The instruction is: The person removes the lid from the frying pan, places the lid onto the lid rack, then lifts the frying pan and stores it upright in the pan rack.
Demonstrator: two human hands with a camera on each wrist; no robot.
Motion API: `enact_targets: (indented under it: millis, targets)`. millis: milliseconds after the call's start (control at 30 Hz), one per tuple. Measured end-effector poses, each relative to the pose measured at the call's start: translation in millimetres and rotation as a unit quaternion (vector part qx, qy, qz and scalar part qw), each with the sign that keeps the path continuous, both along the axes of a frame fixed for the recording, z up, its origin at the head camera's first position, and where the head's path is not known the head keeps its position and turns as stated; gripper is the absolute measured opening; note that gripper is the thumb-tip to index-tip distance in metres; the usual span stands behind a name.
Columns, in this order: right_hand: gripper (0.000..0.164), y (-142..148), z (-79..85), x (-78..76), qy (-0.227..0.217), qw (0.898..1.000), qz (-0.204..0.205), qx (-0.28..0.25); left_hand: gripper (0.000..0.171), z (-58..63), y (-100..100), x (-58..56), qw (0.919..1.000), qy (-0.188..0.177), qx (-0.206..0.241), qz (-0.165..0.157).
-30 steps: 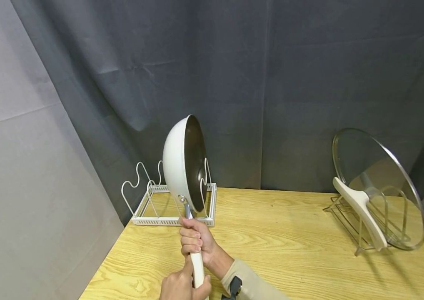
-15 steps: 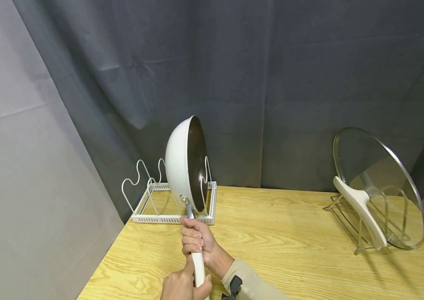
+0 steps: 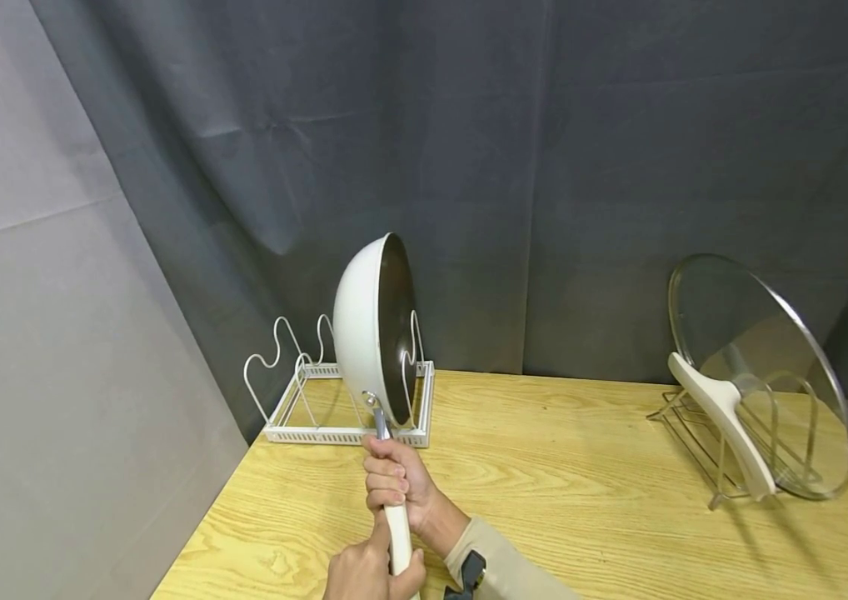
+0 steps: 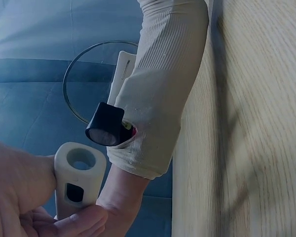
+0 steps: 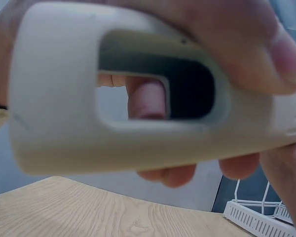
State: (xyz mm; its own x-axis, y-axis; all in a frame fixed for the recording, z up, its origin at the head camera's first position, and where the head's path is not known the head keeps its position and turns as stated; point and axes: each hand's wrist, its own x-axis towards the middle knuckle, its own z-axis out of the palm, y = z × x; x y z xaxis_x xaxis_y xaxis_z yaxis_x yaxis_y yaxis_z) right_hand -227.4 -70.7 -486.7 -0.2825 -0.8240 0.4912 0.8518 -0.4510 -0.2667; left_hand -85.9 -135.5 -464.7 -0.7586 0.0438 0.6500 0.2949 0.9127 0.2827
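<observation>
A white wok [image 3: 359,325] with a dark inside stands on edge at the white wire rack [image 3: 296,436], its opening turned to the right. Its base sits among the rack's dividers; whether it touches the bottom is hidden. My right hand [image 3: 400,483] wraps around the pale handle [image 3: 399,537] close to the metal joint. Below it, my left hand [image 3: 367,573] holds the handle's lower part, thumb on the right side. In the left wrist view the handle's end [image 4: 81,180] shows a hanging hole between thumb and fingers. The right wrist view shows that handle [image 5: 59,89] very close.
To the right, a glass lid [image 3: 761,325] with a pale handle leans in a small metal wire stand [image 3: 720,492]. The wooden table [image 3: 544,467] runs between rack and stand. A dark curtain [image 3: 604,208] hangs behind, and a grey panel [image 3: 79,400] closes the left side.
The wok's upper rim has shifted slightly to the right against the rack. Both hands keep their hold on the handle and have moved a little to the right with it.
</observation>
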Motion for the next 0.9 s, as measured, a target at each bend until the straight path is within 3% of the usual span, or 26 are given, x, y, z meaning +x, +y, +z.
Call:
enact_targets:
  millis: [600, 900]
  targets:
    - [0.031, 0, -17.2, -2.1, 0.007, 1.000, -0.007, 0.013, 0.045, -19.7, 1, 0.4, 0.9999, 0.005, -0.007, 0.012]
    - [0.029, 0, -22.3, -3.8, 0.022, 1.000, -0.007, 0.013, 0.046, -31.5, 0, -3.8, 0.9977, 0.064, -0.012, 0.020]
